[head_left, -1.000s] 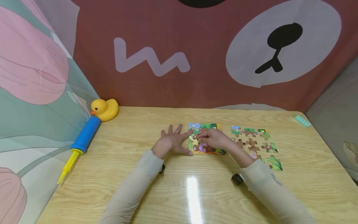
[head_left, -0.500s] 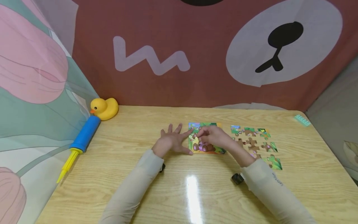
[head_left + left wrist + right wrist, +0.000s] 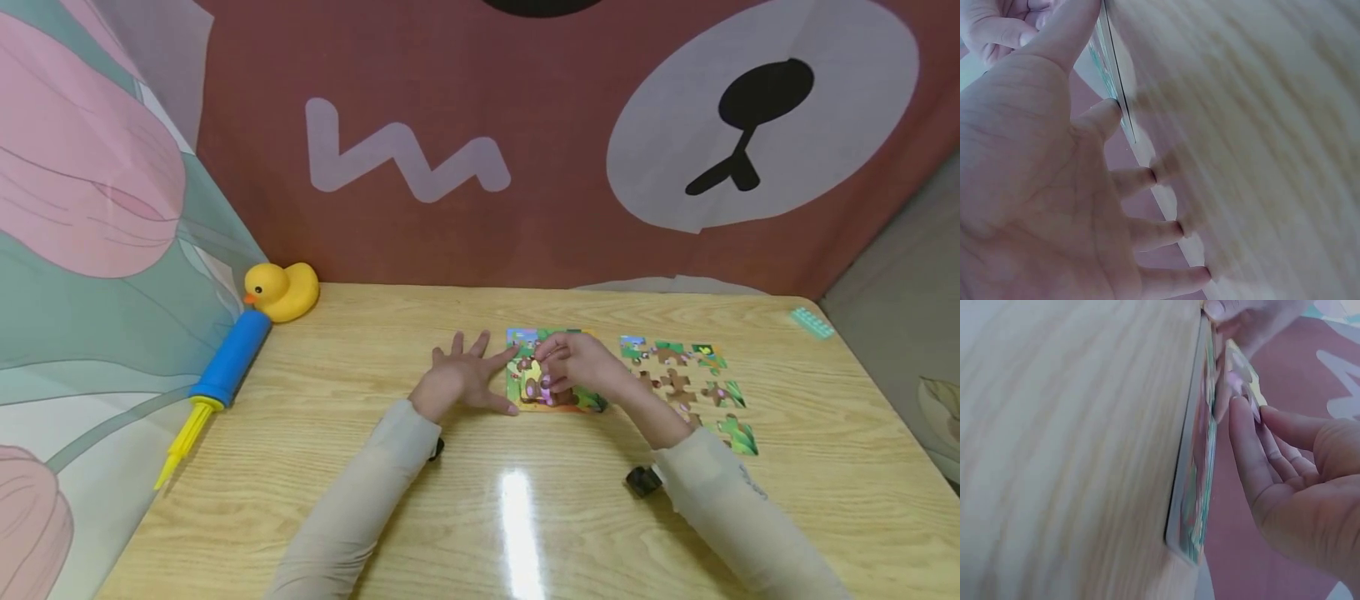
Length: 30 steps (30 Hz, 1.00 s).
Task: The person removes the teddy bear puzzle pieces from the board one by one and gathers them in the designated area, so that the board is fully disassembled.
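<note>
In the head view a jigsaw puzzle board [image 3: 514, 402] with a bright bear picture lies flat mid-table. My right hand [image 3: 585, 363] is over it, and the right wrist view has a puzzle piece [image 3: 1244, 378] pinched between thumb and forefinger. That piece is tilted and raised off the board. My left hand [image 3: 467, 379] is spread beside the board's left side, with thumb and forefinger at its edge and straight fingertips on the table. Much of the board's right half is hidden under my right hand.
Several loose puzzle pieces [image 3: 677, 385] lie right of the board, partly behind my right wrist. A yellow rubber duck [image 3: 283, 292] and a blue hand pump [image 3: 232, 358] sit along the left edge. A small teal block [image 3: 812, 322] is at the back right corner.
My right hand has shifted slightly up and to the right over the board, its fingers changing position around the puzzle piece. The left hand stays in place.
</note>
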Tool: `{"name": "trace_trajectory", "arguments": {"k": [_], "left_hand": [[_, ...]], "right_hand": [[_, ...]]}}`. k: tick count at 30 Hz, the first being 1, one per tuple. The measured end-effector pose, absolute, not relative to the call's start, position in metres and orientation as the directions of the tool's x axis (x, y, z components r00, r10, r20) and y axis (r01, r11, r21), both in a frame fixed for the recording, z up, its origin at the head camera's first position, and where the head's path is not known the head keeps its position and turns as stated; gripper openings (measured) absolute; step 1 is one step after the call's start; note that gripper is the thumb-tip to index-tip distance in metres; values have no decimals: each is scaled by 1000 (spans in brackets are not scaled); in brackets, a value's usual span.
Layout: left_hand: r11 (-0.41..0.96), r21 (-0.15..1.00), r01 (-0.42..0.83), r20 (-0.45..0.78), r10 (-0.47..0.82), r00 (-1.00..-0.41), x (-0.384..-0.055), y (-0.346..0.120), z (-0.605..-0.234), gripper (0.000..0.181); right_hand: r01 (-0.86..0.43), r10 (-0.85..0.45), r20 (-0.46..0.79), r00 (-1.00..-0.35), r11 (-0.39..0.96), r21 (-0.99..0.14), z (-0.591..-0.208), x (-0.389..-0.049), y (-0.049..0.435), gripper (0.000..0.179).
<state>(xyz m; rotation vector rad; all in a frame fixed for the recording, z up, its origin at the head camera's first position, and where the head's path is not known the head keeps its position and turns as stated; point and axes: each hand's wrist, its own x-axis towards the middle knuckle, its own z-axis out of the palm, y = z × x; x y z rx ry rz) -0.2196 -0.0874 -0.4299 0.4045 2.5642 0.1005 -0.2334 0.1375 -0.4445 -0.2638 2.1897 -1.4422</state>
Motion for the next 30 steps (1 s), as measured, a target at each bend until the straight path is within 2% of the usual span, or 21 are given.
{"name": "trace_trajectory", "arguments": {"k": [11,30], "left_hand": [[953,137,270,-501,302,-811,-219,-86,-431,103],[949,157,272,-489,314,-814,-218,-87,-429,101]], "right_hand": [[162,-450,-341,-825,390,-907,-436,-230,185,26],[207,-390,-373,-842,405,-891,-437,-205,272,40]]}}
